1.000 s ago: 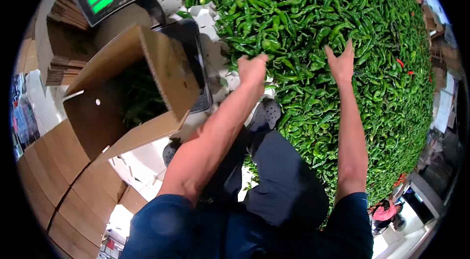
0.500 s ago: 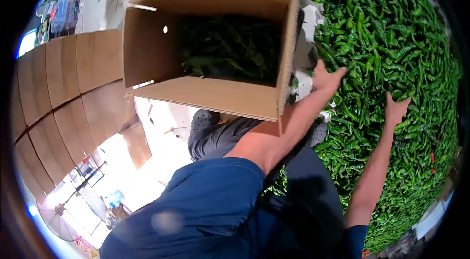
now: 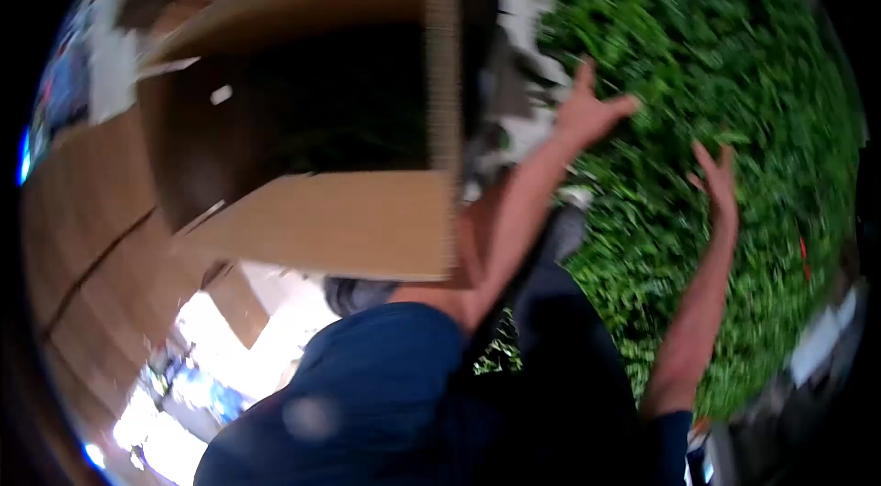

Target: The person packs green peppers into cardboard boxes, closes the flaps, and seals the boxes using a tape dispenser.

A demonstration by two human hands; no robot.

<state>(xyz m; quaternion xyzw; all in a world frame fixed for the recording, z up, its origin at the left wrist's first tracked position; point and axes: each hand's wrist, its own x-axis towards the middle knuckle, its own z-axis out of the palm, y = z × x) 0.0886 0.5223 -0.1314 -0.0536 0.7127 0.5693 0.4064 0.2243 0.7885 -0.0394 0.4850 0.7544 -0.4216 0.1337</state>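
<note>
A large heap of green chili peppers (image 3: pixel 679 36) spreads over the right side of the view, blurred by motion. My left hand (image 3: pixel 592 110) is over the heap's near-left edge, thumb and a finger spread wide. To its right, my right hand (image 3: pixel 720 178) is at the peppers too, with its fingers apart. I make out nothing held in either hand. An open cardboard box (image 3: pixel 349 220) lies left of my left forearm, its mouth facing me. Its inside is dark, with faint green peppers deep within.
Stacked cardboard boxes (image 3: pixel 87 247) line the left side. White torn material (image 3: pixel 528 18) lies between the open box and the heap. My dark-trousered leg (image 3: pixel 569 330) is beneath my arms. A small red thing (image 3: pixel 804 258) shows at the heap's right side.
The view has swung, so the open box appears farther left and larger. Both hands appear slightly higher and more to the left, and the right hand's fingers show more. The picture has become blurred.
</note>
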